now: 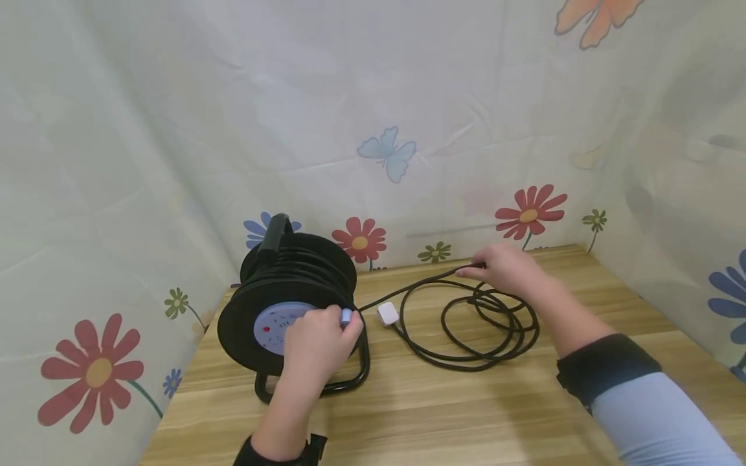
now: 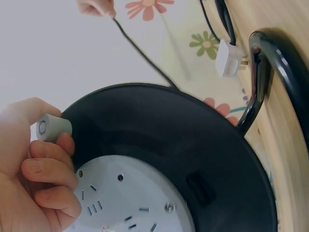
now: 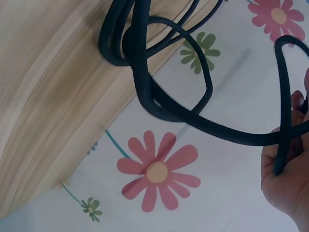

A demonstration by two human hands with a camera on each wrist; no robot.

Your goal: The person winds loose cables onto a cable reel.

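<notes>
— Fingers (image 2: 50,169) of the left hand (image 1: 317,340) are curled round the reel's grey knob (image 2: 53,127); the black cord (image 1: 408,288) is pinched by the right hand (image 1: 507,268).

— How much is wound?

— Much sits on the reel (image 1: 291,304), left on the surface (image 1: 466,414); several loops (image 1: 489,330) and the white plug (image 1: 387,314) are left lying right, the cord stretched left-right.

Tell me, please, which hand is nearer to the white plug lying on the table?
Left. The left hand grips the reel's crank knob, just left of the white plug. The right hand holds the black cable farther off, beyond the plug to its right.
</notes>
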